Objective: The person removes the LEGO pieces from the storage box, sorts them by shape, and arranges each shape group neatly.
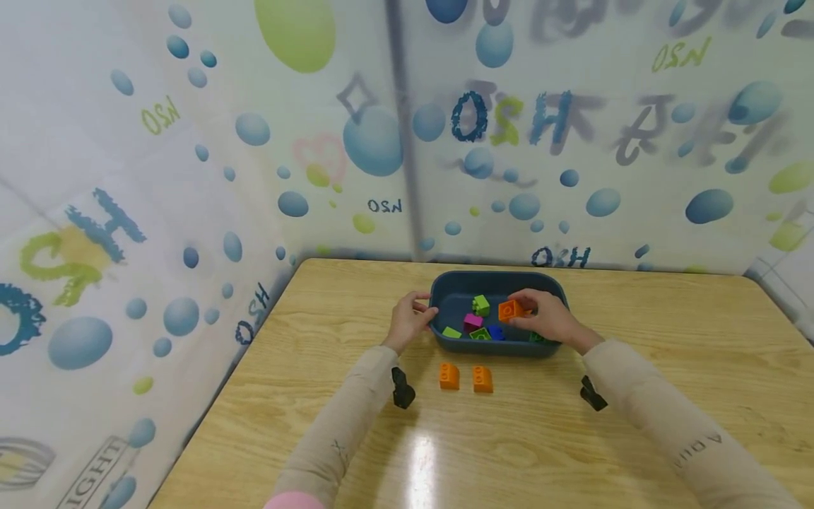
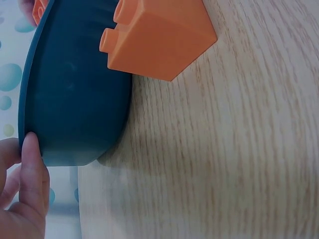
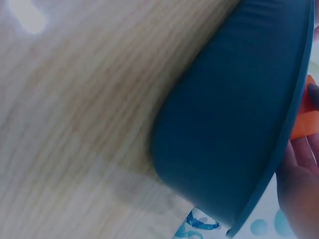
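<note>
A dark blue plastic basin [image 1: 496, 348] stands on the table with several toy building blocks inside. My left hand [image 1: 409, 322] grips its left rim; in the left wrist view, fingers [image 2: 32, 172] lie on either side of the rim. Over the basin's right half, my right hand [image 1: 545, 315] pinches an orange building block [image 1: 509, 310] between thumb and fingers. That block shows only partly behind the rim in the right wrist view. Two more orange blocks, a left one [image 1: 449, 376] and a right one [image 1: 482, 379], sit side by side in front of the basin.
Inside the basin are a light green block [image 1: 480, 305], a magenta block [image 1: 473, 323], a blue block [image 1: 496, 333] and other green pieces. A patterned wall covering [image 1: 356, 233] borders the wooden table [image 1: 687, 339] behind and at the left. Black devices hang beneath both wrists.
</note>
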Motion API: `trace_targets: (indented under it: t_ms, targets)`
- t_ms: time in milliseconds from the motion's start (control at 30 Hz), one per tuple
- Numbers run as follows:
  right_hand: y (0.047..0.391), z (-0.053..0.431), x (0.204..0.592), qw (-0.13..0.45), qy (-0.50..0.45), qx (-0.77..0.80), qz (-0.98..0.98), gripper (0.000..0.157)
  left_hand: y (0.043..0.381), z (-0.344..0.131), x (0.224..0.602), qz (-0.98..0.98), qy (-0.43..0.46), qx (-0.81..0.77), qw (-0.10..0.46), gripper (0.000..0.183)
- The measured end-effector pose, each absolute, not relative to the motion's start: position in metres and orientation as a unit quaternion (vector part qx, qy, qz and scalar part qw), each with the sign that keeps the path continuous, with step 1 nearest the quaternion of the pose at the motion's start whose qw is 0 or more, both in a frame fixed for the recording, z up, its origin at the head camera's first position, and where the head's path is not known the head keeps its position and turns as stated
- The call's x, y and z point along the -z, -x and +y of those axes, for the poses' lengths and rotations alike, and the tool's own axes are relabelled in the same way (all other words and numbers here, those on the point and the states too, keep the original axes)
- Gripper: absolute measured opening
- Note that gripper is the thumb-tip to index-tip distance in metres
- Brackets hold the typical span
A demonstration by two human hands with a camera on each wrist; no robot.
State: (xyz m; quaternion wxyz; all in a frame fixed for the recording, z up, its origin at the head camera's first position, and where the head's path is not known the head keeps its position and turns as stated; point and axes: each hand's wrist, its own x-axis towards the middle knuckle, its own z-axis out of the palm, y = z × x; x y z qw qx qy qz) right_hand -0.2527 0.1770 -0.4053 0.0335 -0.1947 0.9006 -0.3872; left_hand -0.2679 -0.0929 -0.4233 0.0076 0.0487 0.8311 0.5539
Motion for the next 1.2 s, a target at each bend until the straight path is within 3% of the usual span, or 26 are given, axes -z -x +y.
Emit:
trace_targets:
  t_ms: [1200]
  targets:
    - [0.21,0.174,0.396,0.038,0.2,0.449,0.87,0.044,0.267,-0.093,0.424,0.824,-0.059,-0.563,0.002,0.033]
